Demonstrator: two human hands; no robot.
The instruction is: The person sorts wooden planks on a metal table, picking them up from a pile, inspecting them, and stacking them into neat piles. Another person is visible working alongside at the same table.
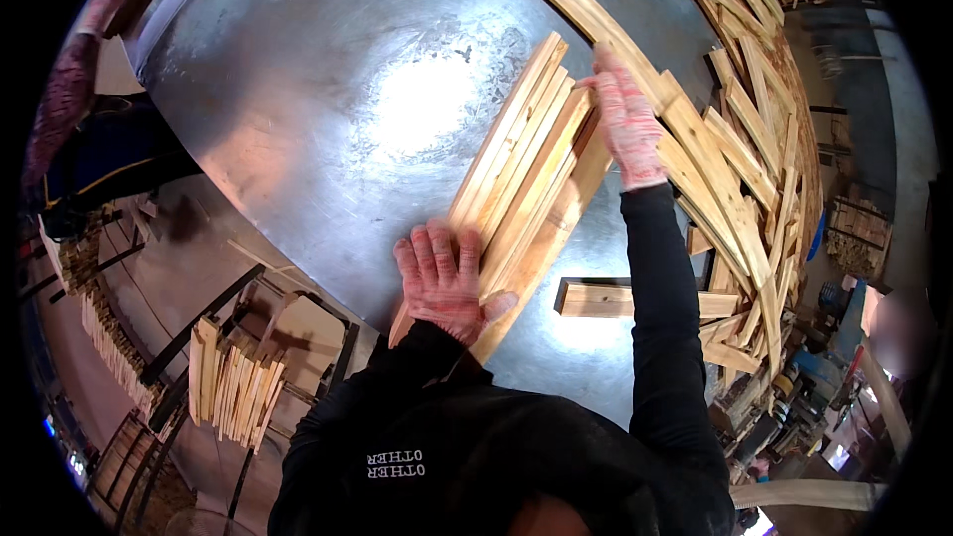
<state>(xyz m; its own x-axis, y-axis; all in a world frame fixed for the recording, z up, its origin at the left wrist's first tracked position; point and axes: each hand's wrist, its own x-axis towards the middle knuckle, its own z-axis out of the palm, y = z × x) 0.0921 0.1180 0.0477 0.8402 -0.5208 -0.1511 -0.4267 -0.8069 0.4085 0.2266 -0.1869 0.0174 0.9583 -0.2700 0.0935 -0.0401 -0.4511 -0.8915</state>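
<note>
A bundle of pale wooden strips lies slantwise on the shiny metal table, side by side. My left hand, in a red-and-white knit glove, rests spread over the near part of the bundle, thumb out to the right. At the far right end of the strips is my right hand, gloved alike. Its fingers stretch forward and its thumb reaches the strip ends; the palm side is hidden. A wider board lies along the bundle's right side.
A long board curves across the far right of the table. Beyond my right arm lies a jumbled pile of strips. A short wooden block sits under that forearm. Lower left, a black rack stands near upright strips. Another person's sleeve shows at left.
</note>
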